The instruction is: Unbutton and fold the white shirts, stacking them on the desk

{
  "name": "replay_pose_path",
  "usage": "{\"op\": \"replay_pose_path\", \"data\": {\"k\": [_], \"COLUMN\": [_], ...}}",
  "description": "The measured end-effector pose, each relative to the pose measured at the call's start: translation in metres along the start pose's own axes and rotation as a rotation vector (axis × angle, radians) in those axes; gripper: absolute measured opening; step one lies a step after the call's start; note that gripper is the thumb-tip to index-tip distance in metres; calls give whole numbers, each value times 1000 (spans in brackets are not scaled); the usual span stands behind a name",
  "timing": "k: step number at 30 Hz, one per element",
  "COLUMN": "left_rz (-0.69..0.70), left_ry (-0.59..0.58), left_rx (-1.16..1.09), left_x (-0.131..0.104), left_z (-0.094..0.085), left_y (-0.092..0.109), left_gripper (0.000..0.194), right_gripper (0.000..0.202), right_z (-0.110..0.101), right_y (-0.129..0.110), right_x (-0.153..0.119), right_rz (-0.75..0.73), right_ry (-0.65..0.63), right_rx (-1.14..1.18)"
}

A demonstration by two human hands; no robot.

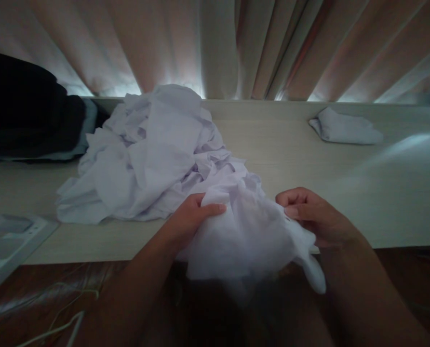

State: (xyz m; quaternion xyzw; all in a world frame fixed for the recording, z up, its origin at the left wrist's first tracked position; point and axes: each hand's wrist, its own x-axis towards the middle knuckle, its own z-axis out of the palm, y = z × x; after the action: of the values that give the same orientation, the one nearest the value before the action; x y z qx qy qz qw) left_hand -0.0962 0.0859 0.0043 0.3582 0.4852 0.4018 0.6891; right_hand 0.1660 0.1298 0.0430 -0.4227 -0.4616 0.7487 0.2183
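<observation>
A thin white cloth (236, 236) is stretched between my two hands at the front edge of the pale surface. My left hand (195, 212) grips it on the left, thumb on top and fingers hidden beneath. On the right, my right hand (305, 212) pinches the cloth's edge between thumb and curled fingers. Loose folds hang below, blurred at the bottom. Behind my left hand lies a large crumpled heap of white cloth (157, 154), which the held piece touches or overlaps. A small folded white cloth (347, 127) rests at the back right.
The pale surface (280, 149) runs along pleated curtains (218, 48). Dark folded fabric (30, 115) is stacked at the back left. At the left edge sits a white frame-like object (23, 246). White wire hangers (66, 318) lie below on the dark floor.
</observation>
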Motion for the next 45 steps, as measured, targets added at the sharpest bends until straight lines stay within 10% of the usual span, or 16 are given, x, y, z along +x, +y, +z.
{"op": "replay_pose_path", "data": {"k": [8, 23, 36, 45], "left_rz": [51, 41, -50, -79], "left_ry": [-30, -93, -128, -174], "left_rx": [0, 47, -79, -149], "left_x": [-3, -4, -4, -6], "left_z": [1, 1, 4, 7], "left_y": [-1, 2, -2, -1], "left_gripper": [28, 27, 27, 33], "right_gripper": [16, 8, 19, 7], "right_z": [60, 67, 56, 68], "right_y": [21, 24, 22, 28], "right_x": [12, 11, 8, 9], "right_rz": [-310, -367, -243, -667], "right_ry": [231, 367, 210, 391], "right_rx": [-369, -549, -490, -788]}}
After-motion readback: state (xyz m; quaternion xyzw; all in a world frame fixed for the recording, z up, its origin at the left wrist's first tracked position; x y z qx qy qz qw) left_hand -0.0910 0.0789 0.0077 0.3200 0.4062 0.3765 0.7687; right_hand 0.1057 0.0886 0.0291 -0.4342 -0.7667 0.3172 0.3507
